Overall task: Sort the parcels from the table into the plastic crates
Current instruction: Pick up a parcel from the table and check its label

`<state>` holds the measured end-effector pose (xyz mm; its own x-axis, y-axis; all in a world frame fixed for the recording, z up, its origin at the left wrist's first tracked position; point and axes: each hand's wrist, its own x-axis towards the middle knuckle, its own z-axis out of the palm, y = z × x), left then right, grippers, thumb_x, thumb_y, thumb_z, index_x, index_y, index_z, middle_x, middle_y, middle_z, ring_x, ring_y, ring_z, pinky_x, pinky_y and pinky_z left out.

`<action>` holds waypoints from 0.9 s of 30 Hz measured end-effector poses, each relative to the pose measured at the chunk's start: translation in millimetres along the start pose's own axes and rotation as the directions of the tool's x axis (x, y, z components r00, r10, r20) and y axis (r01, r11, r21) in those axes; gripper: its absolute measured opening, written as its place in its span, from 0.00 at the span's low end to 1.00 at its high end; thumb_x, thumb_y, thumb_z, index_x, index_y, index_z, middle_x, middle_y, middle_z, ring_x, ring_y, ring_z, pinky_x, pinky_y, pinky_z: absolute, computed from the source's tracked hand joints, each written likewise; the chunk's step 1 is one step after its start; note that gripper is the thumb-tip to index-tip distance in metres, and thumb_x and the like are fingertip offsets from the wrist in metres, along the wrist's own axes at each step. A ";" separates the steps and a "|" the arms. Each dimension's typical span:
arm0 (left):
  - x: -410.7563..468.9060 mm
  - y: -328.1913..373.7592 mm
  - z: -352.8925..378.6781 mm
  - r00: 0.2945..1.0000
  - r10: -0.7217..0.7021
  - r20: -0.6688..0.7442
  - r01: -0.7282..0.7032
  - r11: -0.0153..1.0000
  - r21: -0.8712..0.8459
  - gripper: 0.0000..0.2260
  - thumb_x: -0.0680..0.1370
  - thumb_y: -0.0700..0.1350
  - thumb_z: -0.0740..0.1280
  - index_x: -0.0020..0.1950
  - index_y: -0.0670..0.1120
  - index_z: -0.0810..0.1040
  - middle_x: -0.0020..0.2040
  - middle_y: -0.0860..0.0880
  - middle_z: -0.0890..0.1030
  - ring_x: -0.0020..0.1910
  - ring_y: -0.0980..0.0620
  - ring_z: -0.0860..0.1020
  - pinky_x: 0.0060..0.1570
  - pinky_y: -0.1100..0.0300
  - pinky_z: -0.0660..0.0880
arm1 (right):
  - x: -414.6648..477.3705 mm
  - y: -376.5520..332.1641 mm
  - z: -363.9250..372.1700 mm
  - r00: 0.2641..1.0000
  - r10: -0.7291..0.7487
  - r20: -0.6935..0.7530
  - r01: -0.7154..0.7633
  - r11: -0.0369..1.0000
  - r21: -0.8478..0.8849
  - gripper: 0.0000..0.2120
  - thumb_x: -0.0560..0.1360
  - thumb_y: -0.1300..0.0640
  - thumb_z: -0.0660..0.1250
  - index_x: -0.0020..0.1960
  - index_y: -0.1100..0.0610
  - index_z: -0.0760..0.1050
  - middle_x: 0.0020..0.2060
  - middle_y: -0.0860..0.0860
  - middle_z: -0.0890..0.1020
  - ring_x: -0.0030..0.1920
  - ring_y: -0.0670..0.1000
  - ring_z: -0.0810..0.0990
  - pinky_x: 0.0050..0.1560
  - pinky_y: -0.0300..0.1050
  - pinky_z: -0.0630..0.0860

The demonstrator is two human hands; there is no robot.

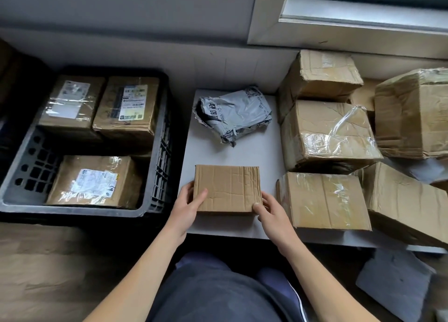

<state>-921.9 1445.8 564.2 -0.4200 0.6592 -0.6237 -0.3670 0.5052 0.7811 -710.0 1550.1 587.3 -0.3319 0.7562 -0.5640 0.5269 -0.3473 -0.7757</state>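
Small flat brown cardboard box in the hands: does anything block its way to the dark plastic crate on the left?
Nothing visible does. The left hand and right hand grip the small flat brown cardboard box, and the white table between it and the dark plastic crate is bare. Only the crate's own wall must be cleared.

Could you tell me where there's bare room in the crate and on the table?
Crate: bare floor left of the near labelled box. Table: a strip between the grey mailer bag and the held box. Right side: crowded cartons.
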 end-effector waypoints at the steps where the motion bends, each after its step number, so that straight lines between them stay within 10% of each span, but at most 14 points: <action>1: -1.2 3.0 0.1 1.000 -0.001 0.009 0.001 1.000 -0.013 0.26 0.81 0.50 0.72 0.77 0.52 0.69 0.69 0.52 0.79 0.68 0.54 0.78 0.69 0.54 0.73 | -0.3 -0.6 0.8 1.000 0.003 -0.011 -0.003 1.000 0.013 0.17 0.82 0.62 0.64 0.69 0.49 0.74 0.60 0.45 0.82 0.62 0.43 0.80 0.68 0.45 0.75; 10: -6.5 12.2 -11.9 0.992 0.121 -0.030 -0.119 0.991 0.067 0.26 0.75 0.21 0.61 0.64 0.47 0.74 0.58 0.48 0.84 0.55 0.59 0.81 0.56 0.64 0.77 | -5.5 11.5 11.6 0.987 -0.096 -0.130 0.104 0.993 0.051 0.19 0.76 0.77 0.61 0.56 0.55 0.71 0.56 0.55 0.81 0.59 0.52 0.82 0.59 0.38 0.78; 23: 4.5 -17.1 -29.0 0.990 -0.070 -0.124 0.077 0.996 0.047 0.10 0.87 0.41 0.61 0.59 0.45 0.82 0.58 0.43 0.85 0.59 0.46 0.82 0.64 0.48 0.76 | -19.6 -6.5 11.4 0.990 -0.081 -0.119 0.105 0.970 0.220 0.08 0.85 0.54 0.64 0.64 0.52 0.75 0.59 0.47 0.82 0.60 0.43 0.81 0.61 0.41 0.79; 27: 5.1 -9.3 -27.1 0.990 -0.120 -0.069 0.096 0.956 -0.277 0.10 0.85 0.43 0.64 0.63 0.41 0.80 0.60 0.41 0.83 0.54 0.49 0.81 0.59 0.53 0.73 | -18.3 -10.3 16.6 0.988 -0.069 -0.139 0.105 0.955 0.276 0.09 0.84 0.59 0.66 0.61 0.49 0.75 0.59 0.47 0.83 0.58 0.41 0.82 0.60 0.43 0.80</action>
<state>-943.1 1429.4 553.0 -0.4295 0.5539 -0.7133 -0.6214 0.3919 0.6785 -722.3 1530.7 600.9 -0.2552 0.8481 -0.4643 0.2524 -0.4051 -0.8787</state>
